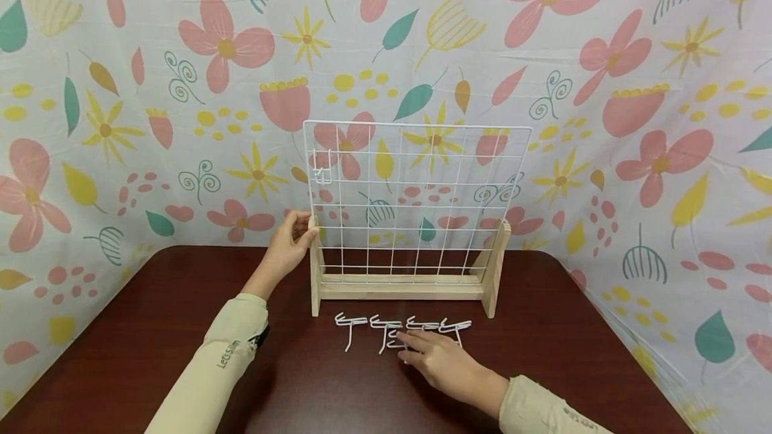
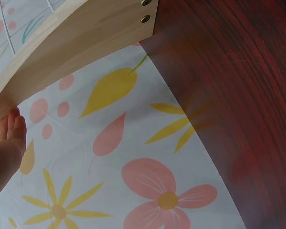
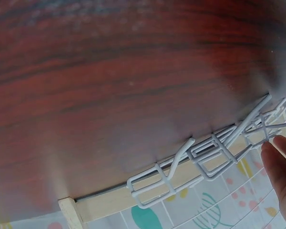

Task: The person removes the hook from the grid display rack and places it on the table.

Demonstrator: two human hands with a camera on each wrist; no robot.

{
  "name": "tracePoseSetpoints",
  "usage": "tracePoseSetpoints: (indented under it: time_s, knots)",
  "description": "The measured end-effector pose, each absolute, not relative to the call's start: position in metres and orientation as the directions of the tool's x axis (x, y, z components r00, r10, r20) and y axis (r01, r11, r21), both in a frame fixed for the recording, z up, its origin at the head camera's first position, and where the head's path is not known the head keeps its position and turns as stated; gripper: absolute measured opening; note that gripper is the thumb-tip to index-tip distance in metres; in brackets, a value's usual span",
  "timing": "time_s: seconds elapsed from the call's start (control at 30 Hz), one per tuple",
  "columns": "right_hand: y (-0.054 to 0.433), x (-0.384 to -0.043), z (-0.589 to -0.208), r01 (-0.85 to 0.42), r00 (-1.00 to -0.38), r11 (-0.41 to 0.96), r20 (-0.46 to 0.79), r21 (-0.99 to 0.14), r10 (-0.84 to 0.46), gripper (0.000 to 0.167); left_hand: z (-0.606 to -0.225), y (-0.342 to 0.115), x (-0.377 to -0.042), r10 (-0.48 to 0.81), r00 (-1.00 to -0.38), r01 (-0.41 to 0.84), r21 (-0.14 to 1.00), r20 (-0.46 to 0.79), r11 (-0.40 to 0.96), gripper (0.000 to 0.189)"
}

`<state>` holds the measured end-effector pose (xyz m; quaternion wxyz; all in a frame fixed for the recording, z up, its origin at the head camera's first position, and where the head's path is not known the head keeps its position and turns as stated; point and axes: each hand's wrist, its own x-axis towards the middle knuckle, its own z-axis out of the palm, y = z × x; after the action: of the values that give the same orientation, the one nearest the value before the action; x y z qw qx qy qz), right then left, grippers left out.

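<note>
A white wire grid panel [image 1: 416, 124] stands upright in a pale wooden stand [image 1: 401, 293]. My left hand [image 1: 286, 240] grips the top of the stand's left side piece, thumb in front; in the left wrist view its fingers [image 2: 18, 126] lie against the wood. One white wire hook [image 1: 322, 176] hangs at the grid's upper left. Several more white hooks lie in a row before the stand, among them the leftmost hook [image 1: 350, 321]. My right hand [image 1: 449, 364] is low over the row and pinches a hook [image 1: 395, 345] in front of it; the fingertips partly cover it.
Everything stands on a dark red-brown wooden table [image 1: 301, 387] with rounded far corners. A floral curtain [image 1: 386, 52] hangs behind the table and along its sides. The stand's right side piece [image 1: 497, 273] rises beyond the right hand.
</note>
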<state>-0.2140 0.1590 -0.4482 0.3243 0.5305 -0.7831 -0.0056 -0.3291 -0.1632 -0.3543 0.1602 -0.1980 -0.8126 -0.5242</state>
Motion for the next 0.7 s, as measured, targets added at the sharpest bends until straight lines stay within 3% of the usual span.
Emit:
tracePoseSetpoints:
  time_s: [0.07, 0.33, 0.7]
  knots:
    - [0.1591, -0.2151, -0.4488, -0.827, -0.227, 0.434, 0.493, 0.357, -0.840, 0.024, -0.3542, -0.1636, -0.3299, 0.151, -0.871, 0.489, 0.790, 0.468, 0.371, 0.034]
    - [0.1585, -0.2164, -0.4513, -0.832, -0.237, 0.427, 0.470, 0.354, -0.850, 0.018, -0.3543, -0.1638, -0.3290, 0.148, -0.871, 0.488, 0.787, 0.469, 0.378, 0.034]
    - [0.1543, -0.2132, -0.4521, -0.819, -0.197, 0.418, 0.492, 0.393, -0.848, 0.021, -0.3539, -0.1629, -0.3277, 0.145, -0.874, 0.483, 0.798, 0.463, 0.362, 0.036]
